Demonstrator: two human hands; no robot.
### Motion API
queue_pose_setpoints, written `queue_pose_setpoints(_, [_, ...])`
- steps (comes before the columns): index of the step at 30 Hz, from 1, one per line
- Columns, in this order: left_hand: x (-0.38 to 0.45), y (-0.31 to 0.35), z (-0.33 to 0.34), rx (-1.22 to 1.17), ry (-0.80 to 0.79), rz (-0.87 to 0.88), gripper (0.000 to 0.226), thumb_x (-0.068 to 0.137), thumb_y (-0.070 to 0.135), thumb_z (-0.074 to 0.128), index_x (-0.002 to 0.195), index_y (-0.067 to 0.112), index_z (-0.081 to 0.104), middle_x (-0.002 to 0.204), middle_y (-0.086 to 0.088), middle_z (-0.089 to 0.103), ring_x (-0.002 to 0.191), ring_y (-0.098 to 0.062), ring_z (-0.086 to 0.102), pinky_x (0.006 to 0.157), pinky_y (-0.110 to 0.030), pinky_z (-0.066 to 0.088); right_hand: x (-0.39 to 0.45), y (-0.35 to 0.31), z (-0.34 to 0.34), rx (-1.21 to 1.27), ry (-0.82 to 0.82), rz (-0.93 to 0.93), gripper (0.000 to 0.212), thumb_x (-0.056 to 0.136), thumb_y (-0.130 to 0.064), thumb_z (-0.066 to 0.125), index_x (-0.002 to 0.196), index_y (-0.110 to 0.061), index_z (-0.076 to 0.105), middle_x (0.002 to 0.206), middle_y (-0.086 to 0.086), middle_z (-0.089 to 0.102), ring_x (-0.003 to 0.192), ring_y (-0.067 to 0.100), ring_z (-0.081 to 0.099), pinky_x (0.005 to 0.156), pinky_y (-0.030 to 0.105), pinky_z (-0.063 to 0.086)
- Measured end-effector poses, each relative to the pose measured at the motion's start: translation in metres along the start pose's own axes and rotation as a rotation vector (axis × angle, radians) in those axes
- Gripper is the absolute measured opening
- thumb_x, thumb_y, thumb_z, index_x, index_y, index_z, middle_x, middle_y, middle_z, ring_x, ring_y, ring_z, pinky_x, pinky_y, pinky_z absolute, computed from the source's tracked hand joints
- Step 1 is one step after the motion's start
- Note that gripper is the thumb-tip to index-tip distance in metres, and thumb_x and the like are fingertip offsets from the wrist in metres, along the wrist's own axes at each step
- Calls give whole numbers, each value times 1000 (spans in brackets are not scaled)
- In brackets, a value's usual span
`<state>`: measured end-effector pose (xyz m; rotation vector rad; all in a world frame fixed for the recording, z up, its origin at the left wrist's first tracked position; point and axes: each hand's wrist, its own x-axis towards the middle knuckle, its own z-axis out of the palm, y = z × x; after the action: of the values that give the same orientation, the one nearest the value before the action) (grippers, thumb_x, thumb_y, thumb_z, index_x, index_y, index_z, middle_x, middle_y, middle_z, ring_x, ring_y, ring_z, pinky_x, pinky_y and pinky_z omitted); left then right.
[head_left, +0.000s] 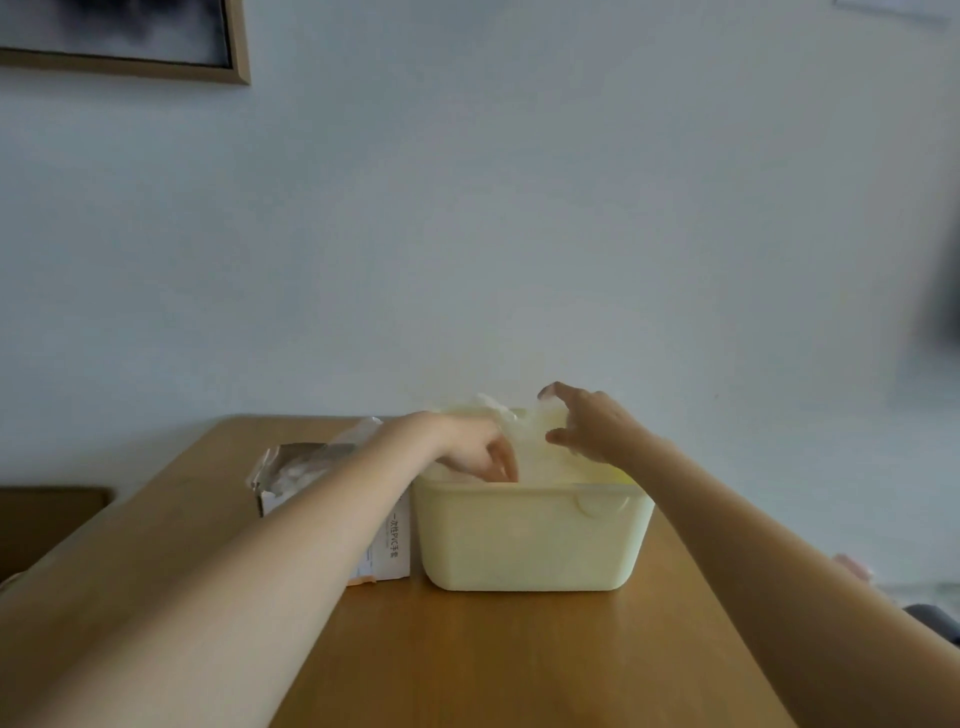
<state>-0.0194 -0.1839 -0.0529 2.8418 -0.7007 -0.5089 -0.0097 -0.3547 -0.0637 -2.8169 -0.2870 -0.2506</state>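
The plastic bag rises from the tub between the grips — the left grip pinches it at 9 o'clock. The right grip, half-curled at 2 o'clock, touches it — I cannot tell whether it holds.

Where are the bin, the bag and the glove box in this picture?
bin (524, 540), head view, on its pale yellow front wall.
bag (535, 447), head view, on the clear film above the bin's rim.
glove box (392, 551), head view, on its white printed side.
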Motion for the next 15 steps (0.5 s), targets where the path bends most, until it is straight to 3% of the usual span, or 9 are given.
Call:
queue_pose_setpoints(2, [7, -6, 6, 124, -65, -111, 39, 95, 12, 44, 132, 23, 52, 139, 1, 49, 127, -18, 46, 105, -30, 38, -3, 2, 0, -180, -58, 49, 50, 91, -18, 56, 136, -21, 36, 110, 9, 57, 101, 28, 56, 80, 35, 45])
queue_pose_setpoints(4, [14, -12, 8, 214, -110, -172, 43, 95, 12, 43, 136, 25, 48, 141, 2, 46, 126, -20, 47, 105, -34, 39, -4, -1, 0, -314, -79, 66, 48, 91, -8, 51, 135, -15, 33, 115, 11, 53, 104, 30, 56, 78, 35, 44])
queue_pose_setpoints(8, [27, -12, 9, 242, -178, -157, 42, 95, 19, 49, 136, 19, 47, 138, -4, 49, 123, -23, 50, 105, -35, 40, 0, -21, -9, -395, 148, -77, 43, 91, -4, 48, 132, -12, 38, 127, 9, 40, 117, 29, 46, 84, 36, 45])
queue_pose_setpoints(9, [28, -11, 9, 235, -183, -151, 41, 95, 19, 50, 136, 16, 47, 137, -4, 50, 123, -23, 50, 104, -34, 40, 2, -24, -11, -354, 102, -112, 41, 91, -6, 51, 131, -14, 41, 128, 9, 41, 115, 29, 48, 84, 35, 46])
queue_pose_setpoints(11, [31, -13, 9, 240, -178, -154, 39, 94, 18, 50, 133, 15, 49, 135, -4, 52, 121, -22, 51, 102, -34, 42, 4, -28, -12, -203, -245, -66, 48, 90, -16, 59, 135, -20, 43, 132, 8, 46, 108, 29, 58, 82, 34, 51])
queue_pose_setpoints(13, [34, -15, 11, 242, -176, -181, 38, 94, 17, 48, 132, 18, 50, 133, -2, 52, 118, -23, 53, 96, -34, 44, 2, -31, -5, -261, -630, 86, 60, 92, -23, 57, 145, -27, 30, 143, 8, 41, 120, 30, 52, 89, 34, 45])
queue_pose_setpoints(15, [37, -19, 14, 241, -177, -225, 39, 95, 18, 43, 134, 20, 47, 135, -1, 49, 118, -23, 52, 95, -34, 44, 3, -29, 1, -456, -720, 120, 63, 95, -23, 51, 148, -33, 19, 150, 6, 33, 131, 27, 40, 98, 34, 38])
